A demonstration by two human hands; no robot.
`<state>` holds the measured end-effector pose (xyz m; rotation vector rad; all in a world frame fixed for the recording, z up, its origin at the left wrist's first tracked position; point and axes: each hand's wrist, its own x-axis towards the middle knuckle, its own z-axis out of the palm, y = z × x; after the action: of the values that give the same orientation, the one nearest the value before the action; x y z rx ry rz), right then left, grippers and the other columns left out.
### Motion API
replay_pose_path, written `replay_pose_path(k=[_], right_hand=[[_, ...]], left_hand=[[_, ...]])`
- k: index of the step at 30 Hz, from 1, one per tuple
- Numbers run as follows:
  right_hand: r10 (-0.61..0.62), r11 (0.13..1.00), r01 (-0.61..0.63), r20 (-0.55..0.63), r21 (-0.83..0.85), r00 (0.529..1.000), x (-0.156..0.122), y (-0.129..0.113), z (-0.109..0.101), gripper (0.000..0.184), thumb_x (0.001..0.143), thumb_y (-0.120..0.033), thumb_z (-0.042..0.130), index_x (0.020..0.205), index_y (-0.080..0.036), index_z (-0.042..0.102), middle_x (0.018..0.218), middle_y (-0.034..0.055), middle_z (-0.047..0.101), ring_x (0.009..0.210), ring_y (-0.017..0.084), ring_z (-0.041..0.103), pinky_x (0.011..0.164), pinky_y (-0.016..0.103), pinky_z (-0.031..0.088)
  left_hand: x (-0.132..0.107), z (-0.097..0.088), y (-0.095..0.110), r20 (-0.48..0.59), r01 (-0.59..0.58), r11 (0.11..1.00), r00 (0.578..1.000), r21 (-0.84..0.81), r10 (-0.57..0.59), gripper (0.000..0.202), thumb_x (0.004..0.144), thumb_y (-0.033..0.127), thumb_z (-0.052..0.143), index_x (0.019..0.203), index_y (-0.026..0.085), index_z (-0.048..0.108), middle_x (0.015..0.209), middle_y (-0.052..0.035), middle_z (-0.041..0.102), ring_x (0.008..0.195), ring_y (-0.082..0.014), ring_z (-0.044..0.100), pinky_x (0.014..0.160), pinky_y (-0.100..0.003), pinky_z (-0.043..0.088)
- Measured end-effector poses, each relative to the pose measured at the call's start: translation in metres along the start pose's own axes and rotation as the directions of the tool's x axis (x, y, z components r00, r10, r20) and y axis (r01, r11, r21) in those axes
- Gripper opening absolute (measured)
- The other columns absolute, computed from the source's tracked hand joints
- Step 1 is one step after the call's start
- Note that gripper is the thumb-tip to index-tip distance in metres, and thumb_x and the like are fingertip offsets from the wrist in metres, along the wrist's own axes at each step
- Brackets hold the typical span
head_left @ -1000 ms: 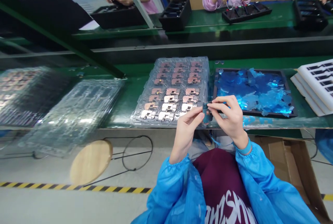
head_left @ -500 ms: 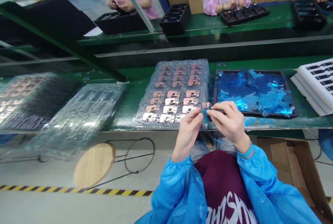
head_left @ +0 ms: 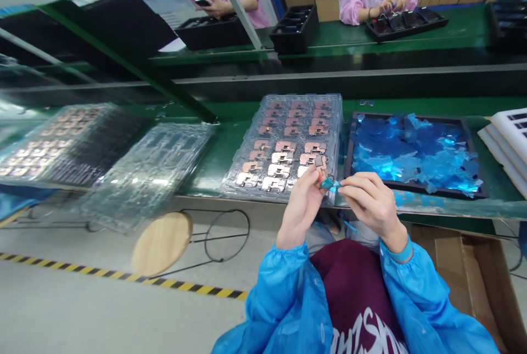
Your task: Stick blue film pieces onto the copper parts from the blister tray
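Observation:
My left hand (head_left: 302,206) pinches a small metal part (head_left: 319,161) just off the near edge of the green bench. My right hand (head_left: 368,203) pinches a bit of blue film (head_left: 328,183) that hangs from that part. Both hands hover in front of a clear blister tray (head_left: 335,123) filled with rows of copper and silver parts. To the right of it lies a black tray (head_left: 473,140) heaped with peeled blue film scraps.
Empty clear trays (head_left: 148,173) and a further filled tray (head_left: 61,142) lie on the left of the bench. White foam trays (head_left: 508,134) stack at the right. A round wooden stool (head_left: 162,243) and a cardboard box (head_left: 461,249) stand on the floor. Other workers in pink sit across the conveyor.
My hands stayed together near the tray's front edge; the blue film now shows pulled away between my fingers. The camera view has shifted a little to the left.

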<state>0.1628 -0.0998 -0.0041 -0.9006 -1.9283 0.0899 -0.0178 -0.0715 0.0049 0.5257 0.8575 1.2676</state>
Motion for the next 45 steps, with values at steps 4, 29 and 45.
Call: replay_pose_path(k=[4,29,45], right_hand=[[0.101,0.984,-0.079,-0.132,0.162,0.986,-0.007,0.005,0.006,0.02,0.1,-0.01,0.067,0.11,-0.026,0.071,0.1,0.0048,0.08,0.095,0.023,0.074,0.085,0.041,0.062],[0.605,0.677,-0.65,-0.241,-0.345,0.759,-0.021,0.122,0.035,0.045,0.107,-0.03,0.044,0.146,-0.013,0.058,0.159,0.0288,0.049,0.145,0.038,0.05,0.117,0.059,0.046],[0.581,0.762,-0.554,0.026,0.336,0.814,0.006,0.09,0.039,0.034,0.103,-0.053,0.065,0.112,-0.022,0.078,0.11,0.0073,0.083,0.099,0.024,0.077,0.095,0.037,0.062]], left_hand=[[0.006,0.001,-0.005,-0.191,-0.22,0.971,0.953,0.091,0.234,0.034,0.077,0.028,0.094,0.103,0.018,0.076,0.09,0.0,0.071,0.079,-0.0116,0.065,0.082,-0.027,0.054],[0.006,0.018,-0.025,-0.158,-0.157,0.953,0.966,0.261,0.203,0.039,0.082,0.043,0.089,0.103,0.019,0.068,0.099,-0.0052,0.076,0.097,-0.0234,0.082,0.078,-0.027,0.066],[0.068,0.035,-0.041,0.057,-0.196,0.905,0.98,0.378,0.188,0.04,0.079,0.04,0.092,0.096,0.018,0.064,0.098,-0.0054,0.077,0.088,-0.0213,0.082,0.081,-0.036,0.071]])
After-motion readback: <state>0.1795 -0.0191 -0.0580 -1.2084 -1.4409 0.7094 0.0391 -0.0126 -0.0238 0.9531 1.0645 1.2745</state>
